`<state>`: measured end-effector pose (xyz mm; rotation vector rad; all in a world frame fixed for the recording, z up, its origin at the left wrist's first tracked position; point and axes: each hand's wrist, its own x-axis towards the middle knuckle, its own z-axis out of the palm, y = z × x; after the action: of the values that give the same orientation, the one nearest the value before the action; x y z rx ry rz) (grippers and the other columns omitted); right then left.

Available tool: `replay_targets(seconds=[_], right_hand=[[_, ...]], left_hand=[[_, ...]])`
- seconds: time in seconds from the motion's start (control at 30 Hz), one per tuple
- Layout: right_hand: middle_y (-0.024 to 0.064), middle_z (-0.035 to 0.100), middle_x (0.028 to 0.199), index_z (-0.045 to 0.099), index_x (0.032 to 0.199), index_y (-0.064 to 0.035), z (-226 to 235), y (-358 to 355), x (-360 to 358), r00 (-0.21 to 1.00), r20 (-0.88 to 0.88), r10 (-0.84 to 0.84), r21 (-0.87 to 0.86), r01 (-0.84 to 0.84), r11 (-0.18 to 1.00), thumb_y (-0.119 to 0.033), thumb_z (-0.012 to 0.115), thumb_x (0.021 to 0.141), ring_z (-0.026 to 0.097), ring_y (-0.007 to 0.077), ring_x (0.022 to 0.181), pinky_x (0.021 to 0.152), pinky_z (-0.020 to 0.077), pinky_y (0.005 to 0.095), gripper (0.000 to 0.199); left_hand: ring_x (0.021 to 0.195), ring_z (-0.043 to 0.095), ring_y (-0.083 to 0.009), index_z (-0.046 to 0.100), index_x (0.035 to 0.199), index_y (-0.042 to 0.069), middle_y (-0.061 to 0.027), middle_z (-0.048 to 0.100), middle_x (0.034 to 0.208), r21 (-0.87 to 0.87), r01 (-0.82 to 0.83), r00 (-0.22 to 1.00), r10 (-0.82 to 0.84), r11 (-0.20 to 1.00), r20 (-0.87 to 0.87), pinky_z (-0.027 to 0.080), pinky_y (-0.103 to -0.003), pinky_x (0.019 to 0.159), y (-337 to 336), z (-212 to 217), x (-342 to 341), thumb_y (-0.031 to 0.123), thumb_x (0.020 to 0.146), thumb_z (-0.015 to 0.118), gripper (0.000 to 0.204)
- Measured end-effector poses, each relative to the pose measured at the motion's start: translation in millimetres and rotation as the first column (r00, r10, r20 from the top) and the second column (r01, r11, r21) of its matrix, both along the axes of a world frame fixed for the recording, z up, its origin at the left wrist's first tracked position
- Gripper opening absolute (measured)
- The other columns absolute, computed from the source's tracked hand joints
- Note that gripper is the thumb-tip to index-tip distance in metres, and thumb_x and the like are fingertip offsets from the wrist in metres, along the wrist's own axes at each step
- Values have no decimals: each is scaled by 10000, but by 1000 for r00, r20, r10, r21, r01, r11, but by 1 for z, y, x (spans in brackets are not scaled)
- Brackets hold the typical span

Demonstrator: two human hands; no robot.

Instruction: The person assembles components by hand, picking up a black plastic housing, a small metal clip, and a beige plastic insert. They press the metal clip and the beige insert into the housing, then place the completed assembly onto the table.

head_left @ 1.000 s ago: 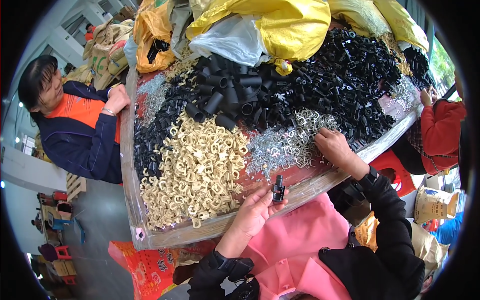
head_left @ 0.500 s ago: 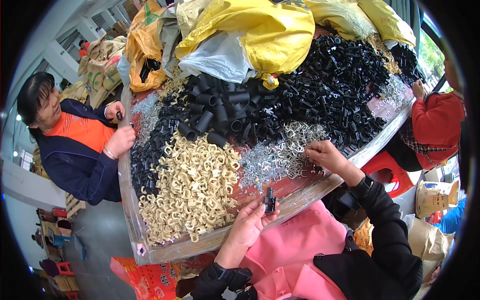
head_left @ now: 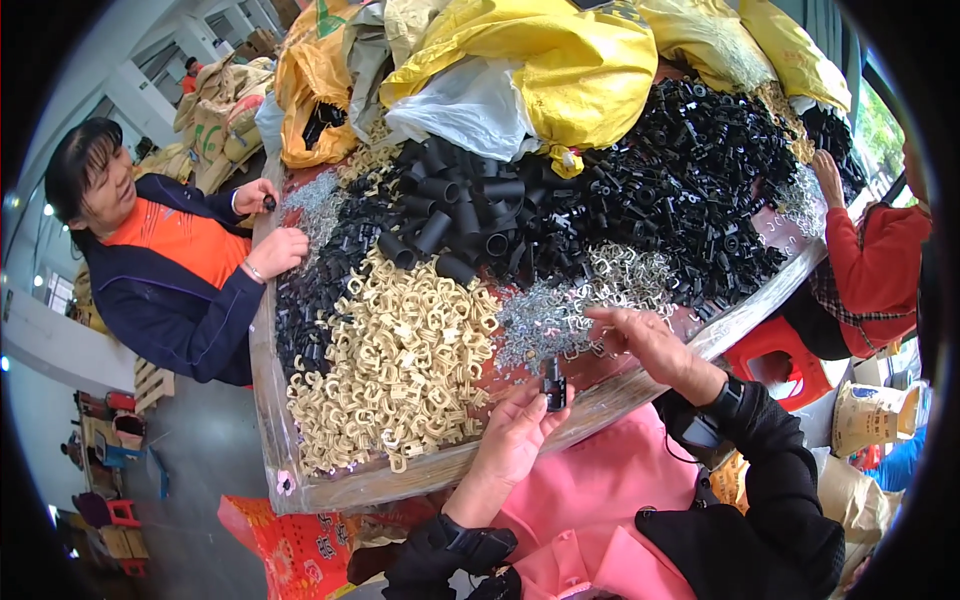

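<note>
My left hand (head_left: 512,432) grips a small black plastic fitting (head_left: 554,385) between thumb and fingers, held upright above the table's near edge. My right hand (head_left: 655,345) is over the front of the table with its fingers stretched out to the left, and I see nothing in it. Below and beyond its fingertips lie a pile of small silvery screws (head_left: 535,325) and a heap of shiny U-shaped metal clips (head_left: 630,275). Left of my left hand spreads a big pile of cream-coloured plastic clips (head_left: 400,360).
Black tubes (head_left: 435,230) and a large mound of black parts (head_left: 690,190) cover the table's far side, with yellow sacks (head_left: 560,70) behind. A person in orange and navy (head_left: 170,250) works at the left; another in red (head_left: 880,265) sits at the right. The wooden table rim (head_left: 400,485) runs before me.
My right hand has lifted from the metal clips and shifted slightly left, its fingers straightening. The left hand still holds the black fitting. The whole view has shifted a little.
</note>
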<state>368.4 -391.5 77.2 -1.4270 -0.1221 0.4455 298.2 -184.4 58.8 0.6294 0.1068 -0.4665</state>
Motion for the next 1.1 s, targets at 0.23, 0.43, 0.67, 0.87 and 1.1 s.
replay_targets(seconds=[0.23, 0.43, 0.67, 0.87, 1.1], right_hand=[[41, 511, 910, 479, 1117, -1, -14, 35, -25, 960, 199, 197, -104, -179, 978, -327, 363, 898, 476, 96, 783, 699, 399, 223, 409], [59, 504, 907, 489, 1086, 12, -8, 39, -25, 892, 359, 274, -185, -220, 958, -285, 363, 904, 471, 97, 802, 688, 407, 236, 370], [36, 543, 818, 516, 964, 12, -4, 35, -16, 967, 65, 247, -17, -247, 969, -201, 434, 883, 512, 92, 756, 694, 429, 238, 243], [25, 555, 751, 474, 856, -21, -7, 39, -19, 987, 59, 150, 163, -157, 974, -100, 522, 830, 529, 76, 700, 649, 435, 200, 97], [45, 561, 875, 466, 857, -32, -10, 39, -24, 988, 130, 83, 160, -103, 982, -74, 538, 814, 523, 65, 737, 636, 433, 203, 94]], left_hand=[[989, 504, -158, 493, 1089, 13, -86, 532, 1066, -105, -96, 989, 107, 990, 106, 380, -286, 878, -10, -3, 5, 108, 836, 500, 271], [973, 509, -158, 507, 1079, 21, -85, 543, 1041, -131, -121, 983, 137, 984, 122, 383, -279, 855, -5, -6, 5, 111, 829, 514, 266], [976, 517, -185, 507, 1054, 5, -108, 548, 1034, -69, -62, 983, 73, 996, 171, 380, -345, 898, 2, -14, 4, 154, 821, 529, 277], [977, 516, -184, 504, 1063, 12, -108, 540, 1051, -60, -67, 985, 75, 996, 153, 377, -348, 905, 1, -11, 5, 145, 818, 531, 281], [996, 510, -195, 502, 1068, 18, -100, 537, 1057, -48, -77, 985, 83, 996, 150, 376, -351, 906, -2, -10, 3, 132, 820, 525, 275]])
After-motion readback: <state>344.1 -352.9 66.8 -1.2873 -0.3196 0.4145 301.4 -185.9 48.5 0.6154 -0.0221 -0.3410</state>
